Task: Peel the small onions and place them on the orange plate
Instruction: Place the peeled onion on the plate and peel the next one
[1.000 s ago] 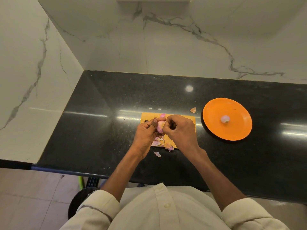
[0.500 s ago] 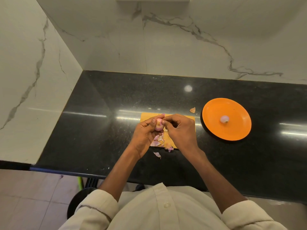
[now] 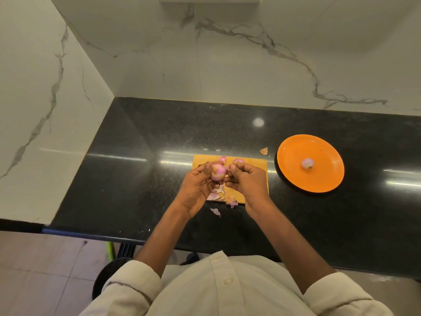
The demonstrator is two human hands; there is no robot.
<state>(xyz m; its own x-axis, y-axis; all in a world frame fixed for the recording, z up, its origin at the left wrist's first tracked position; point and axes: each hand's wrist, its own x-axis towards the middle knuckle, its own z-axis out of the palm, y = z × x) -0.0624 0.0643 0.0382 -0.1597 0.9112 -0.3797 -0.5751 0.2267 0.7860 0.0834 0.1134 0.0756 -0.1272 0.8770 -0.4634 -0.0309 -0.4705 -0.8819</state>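
Over the board (image 3: 255, 164) on the counter (image 3: 136, 156), the left hand (image 3: 196, 188) is gripping a half-peeled onion (image 3: 218, 171); the right hand (image 3: 247, 181) is pinching its skin. One peeled onion (image 3: 307, 163) is sitting on the plate (image 3: 323, 179); another (image 3: 238, 160) seems to be waiting.

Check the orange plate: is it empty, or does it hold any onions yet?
Not empty. The orange plate holds one pale peeled onion near its middle; nothing else lies on it.
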